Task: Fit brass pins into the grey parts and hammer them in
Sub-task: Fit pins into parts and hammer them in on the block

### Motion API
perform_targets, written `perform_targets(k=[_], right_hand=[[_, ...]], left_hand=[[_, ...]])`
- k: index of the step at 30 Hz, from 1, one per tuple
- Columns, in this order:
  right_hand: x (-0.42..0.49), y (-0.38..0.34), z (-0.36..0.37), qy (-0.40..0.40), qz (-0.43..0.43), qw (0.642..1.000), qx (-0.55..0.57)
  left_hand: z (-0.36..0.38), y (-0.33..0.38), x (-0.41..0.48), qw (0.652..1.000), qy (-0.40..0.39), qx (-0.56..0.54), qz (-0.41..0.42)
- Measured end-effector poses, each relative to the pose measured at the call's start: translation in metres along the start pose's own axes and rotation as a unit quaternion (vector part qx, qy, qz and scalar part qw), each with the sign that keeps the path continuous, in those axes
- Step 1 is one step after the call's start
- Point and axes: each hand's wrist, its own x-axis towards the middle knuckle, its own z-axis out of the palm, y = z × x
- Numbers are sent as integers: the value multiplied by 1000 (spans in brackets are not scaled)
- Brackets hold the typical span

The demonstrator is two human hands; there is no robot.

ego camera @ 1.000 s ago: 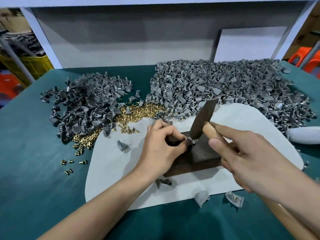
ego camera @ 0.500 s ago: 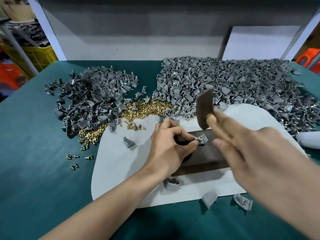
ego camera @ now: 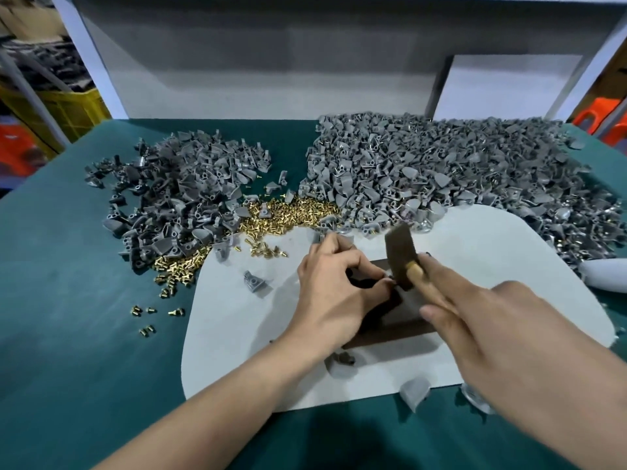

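**Striking a pinned part on the block**

The left hand (ego camera: 336, 293) pinches thumb against forefinger on top of the dark block (ego camera: 400, 329). The grey part it seems to hold is hidden between those fingertips and the hammer head (ego camera: 400, 256), which sits right against the pinch. The right hand (ego camera: 509, 334) is wrapped round the wooden handle (ego camera: 414, 270) just behind the head.

The part is probably small, light and stiff, so a blow could make it skip sideways. It is best held by its outer edges, with the fingertips kept off the pin. The brass pins (ego camera: 288, 215) heaped beyond the left knuckles look smooth and likely to roll. The fitted pin's axis cannot be seen, though it should stand upright under the hammer face. The handle's long axis runs from the pinch back toward the person's right. The head tilts up and away from the pinch.
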Motion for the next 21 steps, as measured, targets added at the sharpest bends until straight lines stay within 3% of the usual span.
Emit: perform_targets(k=[2,4,6,9,12,15,18,21], right_hand=[[7,6,-5,18,-50,999,-7],[10,4,-7,41,-46,998,-22],[7,4,-3,3,-27,999,36],[14,6,-5,60,-44,993,93],[12,11,-2,40,-24,991,125],[14,15,-3,102,-33,989,97],[12,14,2,67,-29,990,119],[11,19,-7,115,-25,985,127]], left_hand=[[-1,0,0,1000,0,0,10],[1,0,0,1000,7,-8,15],[1,1,-1,1000,9,-5,15],[0,1,0,1000,5,-1,27],[1,2,-1,1000,13,-5,11],[0,4,0,1000,13,-5,13],[1,3,-1,1000,15,-3,15],[0,3,-2,1000,8,-8,7]])
